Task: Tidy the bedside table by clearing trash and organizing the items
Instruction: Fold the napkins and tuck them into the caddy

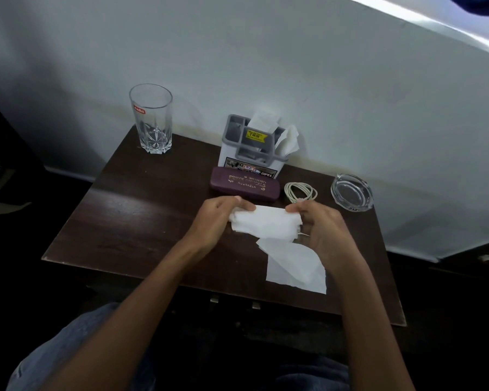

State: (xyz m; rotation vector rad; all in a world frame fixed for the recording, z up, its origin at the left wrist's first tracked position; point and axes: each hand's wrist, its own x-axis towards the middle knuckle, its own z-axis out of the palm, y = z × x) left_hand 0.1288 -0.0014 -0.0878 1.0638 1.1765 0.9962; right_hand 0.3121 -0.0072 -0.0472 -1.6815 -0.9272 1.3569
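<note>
Dim, soft-focus view — glare streaks the wall (463, 32) top right, edges bowed.

Both ends of folded tissue (266, 221) covered by left hand (218, 218) and right hand (319, 224); digits beneath it not visible, so grip only partly seen. Second tissue sheet (291, 266): upper part overlapped by held tissue + right wrist. Cable coil (299, 190): near loop hidden behind right hand, plug ends indiscernible. Organizer (232, 153): compartment interiors mostly hidden by walls + stuffed paper; fine print on yellow sticker (257, 134) too small. Glasses case (244, 184) lettering smeared by glare, partly legible. Ashtray (352, 191) rim mark unreadable. Dark blue obj. (480, 4) top-right cut by frame edge, unidentifiable. Area left of table (141, 215) too dark to resolve.
</note>
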